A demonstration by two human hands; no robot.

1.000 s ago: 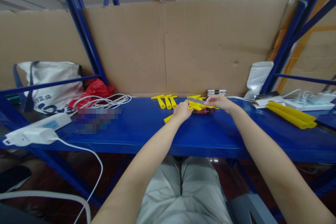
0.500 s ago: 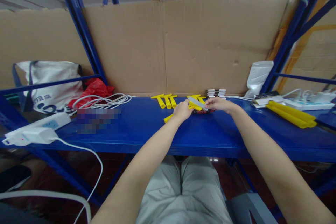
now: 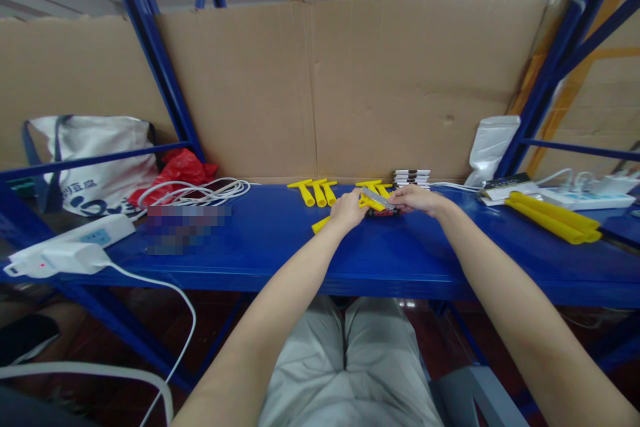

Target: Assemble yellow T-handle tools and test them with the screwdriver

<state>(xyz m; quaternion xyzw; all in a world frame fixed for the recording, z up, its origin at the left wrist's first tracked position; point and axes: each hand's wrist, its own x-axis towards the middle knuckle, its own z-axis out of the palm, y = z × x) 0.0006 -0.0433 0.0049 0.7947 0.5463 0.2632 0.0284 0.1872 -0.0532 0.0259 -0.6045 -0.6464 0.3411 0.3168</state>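
My left hand and my right hand meet over the middle of the blue shelf. Between their fingertips they pinch a thin grey strip, tilted down to the right. My left hand also closes on a yellow T-shaped plastic piece, whose other end sticks out below the wrist. A dark red and black object lies on the shelf just under the hands. Three more yellow T-pieces lie to the left, and others sit behind the hands.
A small stack of black and white flat packs stands behind the hands. Long yellow tubes and a white power strip lie right. Coiled white cable, a red bag, a white tote and another power strip lie left. Cardboard backs the shelf.
The right hand has drawn a little left toward the left hand, and the grey strip has tipped from nearly level to slanting down to the right. The arms otherwise stay put.
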